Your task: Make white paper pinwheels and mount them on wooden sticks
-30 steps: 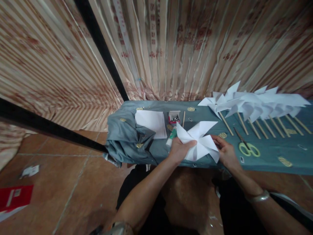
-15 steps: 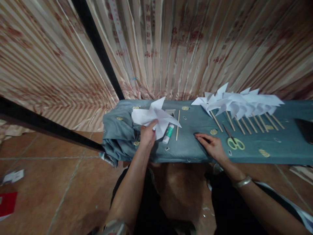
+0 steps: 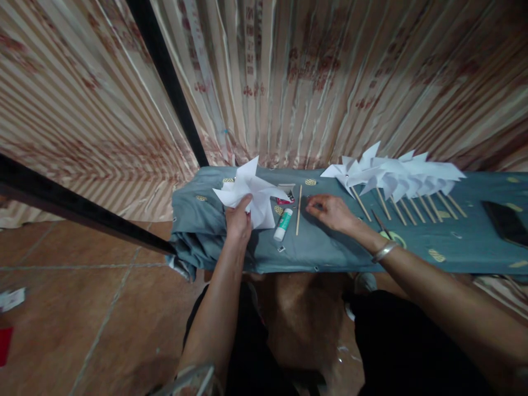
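Note:
A white folded-paper pinwheel (image 3: pixel 259 199) is pinched in my left hand (image 3: pixel 238 221), thumb on top near its centre. My right hand (image 3: pixel 330 213) hovers over the cloth with thumb and fingertips together; whatever is between them is too small to make out. Between my hands lies a thin wooden stick (image 3: pixel 298 212). Left of the stick is a white and green glue stick (image 3: pixel 283 224). A small box with red contents (image 3: pixel 285 199) sits behind it, partly covered by a pinwheel blade.
Finished white pinwheels on sticks (image 3: pixel 406 175) lie overlapping in a row at the right. Scissors with pale green handles (image 3: pixel 394 237) lie in front, partly hidden by my forearm. A black phone-like object (image 3: pixel 506 221) rests far right on the blue-grey cloth (image 3: pixel 416 256). Dark poles (image 3: pixel 167 77) stand left.
My right hand has moved left and away from me, closer to the wooden stick. My left hand has shifted slightly left with the pinwheel, uncovering more of the small box.

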`<control>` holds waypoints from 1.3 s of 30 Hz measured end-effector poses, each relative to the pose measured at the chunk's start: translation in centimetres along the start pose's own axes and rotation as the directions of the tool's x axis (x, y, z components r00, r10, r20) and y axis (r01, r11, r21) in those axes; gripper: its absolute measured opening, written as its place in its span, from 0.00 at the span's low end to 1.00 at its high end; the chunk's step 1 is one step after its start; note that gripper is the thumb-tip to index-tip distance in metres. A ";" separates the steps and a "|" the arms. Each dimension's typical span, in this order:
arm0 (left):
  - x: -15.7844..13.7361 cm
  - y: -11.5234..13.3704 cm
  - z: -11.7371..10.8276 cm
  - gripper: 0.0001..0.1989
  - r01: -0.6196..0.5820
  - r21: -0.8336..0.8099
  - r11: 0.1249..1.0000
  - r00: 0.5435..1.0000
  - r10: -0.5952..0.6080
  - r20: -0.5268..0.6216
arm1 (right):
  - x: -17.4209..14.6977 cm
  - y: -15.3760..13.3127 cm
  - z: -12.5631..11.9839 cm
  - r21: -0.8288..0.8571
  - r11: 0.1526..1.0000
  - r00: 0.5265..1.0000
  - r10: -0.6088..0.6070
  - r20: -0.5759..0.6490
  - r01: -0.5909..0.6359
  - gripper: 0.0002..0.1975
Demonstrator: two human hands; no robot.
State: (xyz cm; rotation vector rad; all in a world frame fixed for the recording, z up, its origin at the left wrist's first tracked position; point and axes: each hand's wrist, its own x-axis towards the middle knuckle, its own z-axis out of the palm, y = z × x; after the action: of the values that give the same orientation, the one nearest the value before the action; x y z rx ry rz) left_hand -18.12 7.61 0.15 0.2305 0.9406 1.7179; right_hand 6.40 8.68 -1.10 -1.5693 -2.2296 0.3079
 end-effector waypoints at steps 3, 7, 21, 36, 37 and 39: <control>0.0 0.0 0.0 0.09 0.004 -0.005 1.000 1.000 -0.004 0.006 | 1.9 -0.6 0.4 -0.086 0.993 0.997 -0.075 0.036 0.078 0.07; 0.0 -0.1 -0.1 0.09 -0.004 0.005 1.000 1.000 0.004 0.031 | 2.7 -1.0 1.7 -0.107 0.992 0.997 -0.070 0.029 0.073 0.06; -0.2 -0.3 -0.3 0.12 -0.020 0.020 1.000 0.998 0.019 0.057 | 3.0 -0.6 5.0 -0.131 0.988 0.994 -0.088 -0.064 0.079 0.07; -1.5 -2.0 -0.1 0.16 -0.010 0.113 0.994 0.982 -0.011 0.188 | -5.7 3.1 3.7 0.318 0.936 0.941 0.234 -0.243 -0.151 0.08; -1.9 -2.3 0.0 0.16 -0.001 0.126 0.992 0.979 -0.025 0.205 | -6.6 3.5 3.8 0.318 0.934 0.942 0.242 -0.232 -0.162 0.08; -2.6 -3.1 0.4 0.15 0.023 0.156 0.988 0.970 -0.060 0.237 | -8.0 4.2 3.8 0.304 0.936 0.944 0.249 -0.218 -0.177 0.08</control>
State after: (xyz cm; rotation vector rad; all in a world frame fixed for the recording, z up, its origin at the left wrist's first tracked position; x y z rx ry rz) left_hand -14.69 5.76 -0.98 0.5062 0.8890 1.5404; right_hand 10.59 2.85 -7.72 -1.5967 -1.7387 0.4382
